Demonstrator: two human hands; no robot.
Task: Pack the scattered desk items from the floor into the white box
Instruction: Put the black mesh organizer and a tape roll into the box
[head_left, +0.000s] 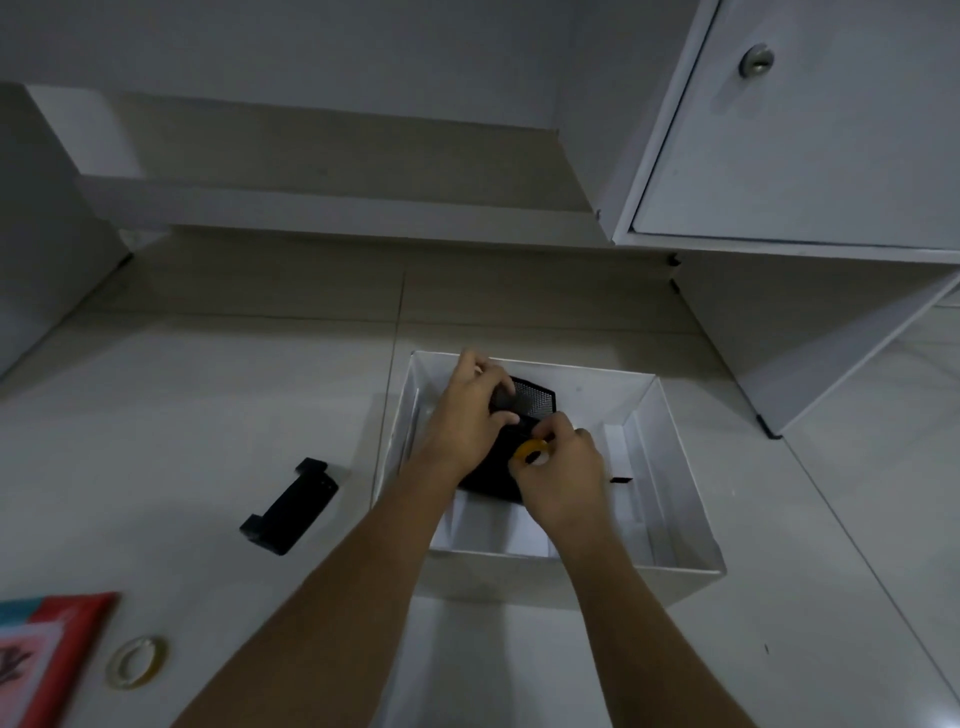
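An open white box (680, 457) sits on the tiled floor in front of me. Inside it lies a black mesh desk organizer (532, 402), tipped on its side. My left hand (470, 410) grips the organizer's near rim from the left. My right hand (563, 475) is over the organizer and pinches a small yellow tape roll (532, 451) between thumb and fingers. Much of the organizer is hidden under both hands. On the floor to the left lie a black rectangular holder (288, 506) and a pale clear tape roll (136, 661).
A red and teal book or folder (47, 654) pokes in at the bottom left corner. A white cabinet (800, 156) with a round knob stands at the right, its base near the box. A low white shelf runs along the back wall.
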